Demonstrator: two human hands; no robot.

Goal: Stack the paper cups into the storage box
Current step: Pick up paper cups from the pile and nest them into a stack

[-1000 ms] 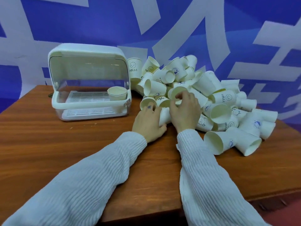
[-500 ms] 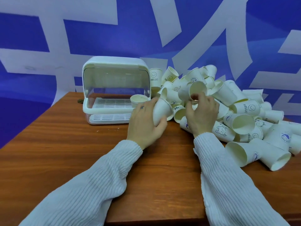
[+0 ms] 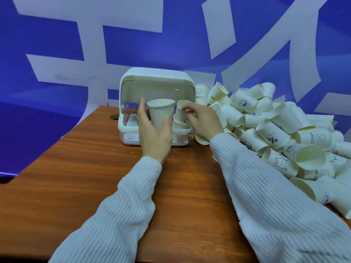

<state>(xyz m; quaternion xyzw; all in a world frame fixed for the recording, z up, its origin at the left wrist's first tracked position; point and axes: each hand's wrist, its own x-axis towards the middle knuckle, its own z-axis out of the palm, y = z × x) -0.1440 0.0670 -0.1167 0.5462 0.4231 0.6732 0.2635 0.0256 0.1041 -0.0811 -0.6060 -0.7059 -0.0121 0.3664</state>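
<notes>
A white storage box [image 3: 131, 88] with its clear lid raised stands at the back of the wooden table [image 3: 79, 177]. My left hand [image 3: 154, 135] grips an upright white paper cup [image 3: 161, 112] in front of the box opening. My right hand [image 3: 204, 121] pinches a second cup [image 3: 180, 111] by its rim, just right of the first and above the box's right end. Another cup [image 3: 180, 125] stands inside the box below it, partly hidden by my hands. A big pile of paper cups [image 3: 275, 130] covers the right side of the table.
A blue and white banner [image 3: 76, 44] hangs right behind the table. A small dark object [image 3: 114, 116] lies on the table left of the box. The table's left edge [image 3: 47, 147] runs diagonally toward me.
Both hands have lifted a cup each out of the pile and carried them left and up to the box opening. The camera has turned right, so the box now sits mid-frame.
</notes>
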